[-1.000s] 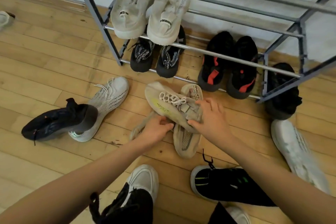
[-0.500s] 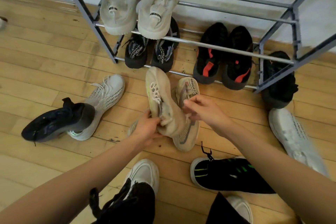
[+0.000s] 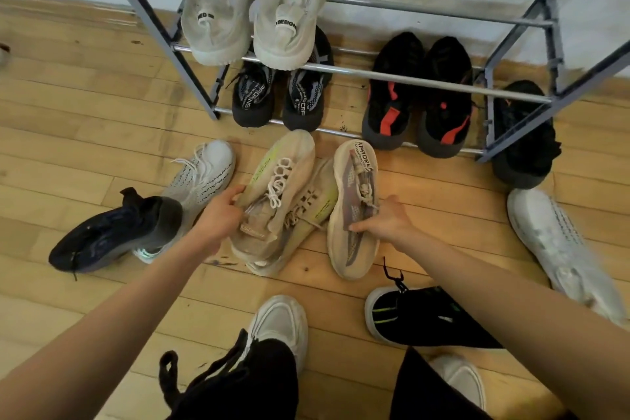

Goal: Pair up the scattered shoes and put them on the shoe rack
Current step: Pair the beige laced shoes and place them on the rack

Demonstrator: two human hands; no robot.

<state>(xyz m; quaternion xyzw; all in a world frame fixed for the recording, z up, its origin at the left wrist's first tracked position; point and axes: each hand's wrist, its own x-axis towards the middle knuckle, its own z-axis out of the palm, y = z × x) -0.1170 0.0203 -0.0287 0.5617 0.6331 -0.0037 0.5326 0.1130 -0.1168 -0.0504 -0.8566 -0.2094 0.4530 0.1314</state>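
Just before the rack [image 3: 426, 80], left hand [image 3: 218, 218] gripped a laced shoe [image 3: 289, 164] mid-body, right hand [image 3: 385, 222] a beige shoe [image 3: 353, 177]; seemingly light, soft.

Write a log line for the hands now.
left hand: grips lime-striped beige sneaker | right hand: grips printed-tongue beige sneaker | shoe rack: neither on it

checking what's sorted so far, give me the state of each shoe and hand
left hand, grips laced beige shoe
right hand, grips mauve beige shoe
third beige shoe, under laced one
white pair, on rack, upper rails
grey pair, on rack, bottom rails
black-red pair, on rack, bottom rails
navy shoe, floor, overlapping knit shoe
black-green shoe, floor
white shoe, floor
black shoe, floor beside rack
own shoes, worn
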